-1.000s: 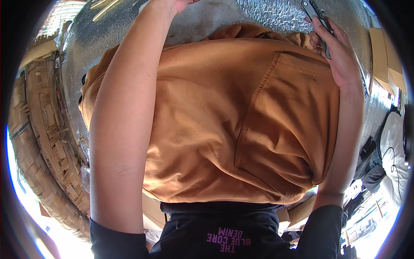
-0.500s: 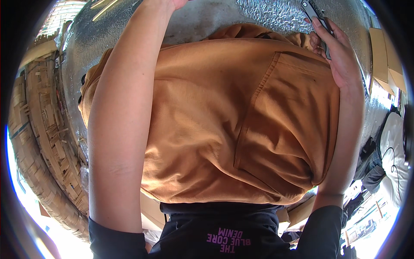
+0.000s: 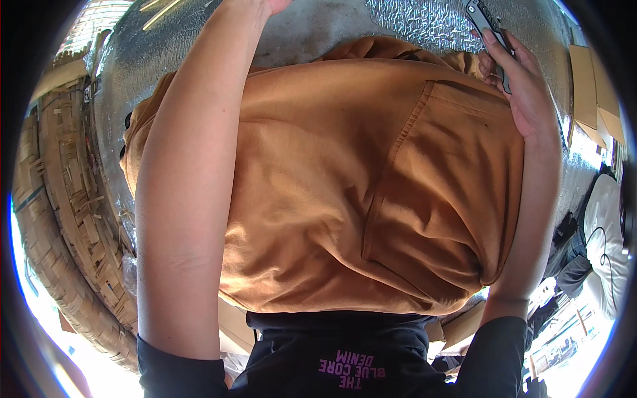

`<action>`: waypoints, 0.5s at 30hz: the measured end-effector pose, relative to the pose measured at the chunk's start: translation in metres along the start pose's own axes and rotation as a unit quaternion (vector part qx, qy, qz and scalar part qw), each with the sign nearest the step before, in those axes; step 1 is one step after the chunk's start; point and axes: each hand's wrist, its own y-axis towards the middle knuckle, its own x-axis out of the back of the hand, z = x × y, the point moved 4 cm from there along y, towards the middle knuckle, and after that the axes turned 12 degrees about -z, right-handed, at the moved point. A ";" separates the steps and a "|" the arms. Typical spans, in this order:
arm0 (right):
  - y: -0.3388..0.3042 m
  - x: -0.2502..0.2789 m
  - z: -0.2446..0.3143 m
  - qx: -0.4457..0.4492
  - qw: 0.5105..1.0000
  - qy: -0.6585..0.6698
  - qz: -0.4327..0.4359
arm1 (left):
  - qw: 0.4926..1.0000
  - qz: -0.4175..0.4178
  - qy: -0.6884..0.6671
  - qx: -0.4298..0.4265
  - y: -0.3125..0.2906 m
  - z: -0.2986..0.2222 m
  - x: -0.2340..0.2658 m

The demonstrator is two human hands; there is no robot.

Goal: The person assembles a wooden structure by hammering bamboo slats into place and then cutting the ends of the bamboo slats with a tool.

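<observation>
My right hand point(image 3: 519, 79) is closed around a slim grey-and-black utility knife point(image 3: 494, 36), gripped between thumb and fingers at the upper right. One end of the knife points up and away, and its tip is cut by the picture's top edge. Of my left hand point(image 3: 277, 4) only a small part shows at the top edge; its fingers are out of view. Between my forearms spreads a brown cloth garment point(image 3: 312, 172), wrinkled toward its near side. A stitched pocket panel point(image 3: 444, 159) lies on its right half, beside my right forearm.
Beyond the garment lies a shiny silver foil-like surface point(image 3: 424, 26). Pale thin strips point(image 3: 161, 14) rest on it at the upper left. Woven bamboo-like basketwork point(image 3: 79, 199) curves along the left. Cardboard boxes point(image 3: 584, 86) stand at the right, above a white bag-like bundle point(image 3: 604, 232).
</observation>
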 end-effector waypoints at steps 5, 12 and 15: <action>-0.006 -0.004 0.006 -0.006 1.000 -0.013 -0.002 | 0.999 0.019 -0.027 -0.016 -0.001 0.003 0.004; -0.005 -0.002 0.007 0.006 1.000 -0.010 0.011 | 1.000 -0.014 -0.010 0.009 0.003 0.008 0.001; -0.005 -0.005 0.007 0.009 1.000 -0.009 0.011 | 1.000 0.001 -0.001 -0.006 0.009 0.016 0.004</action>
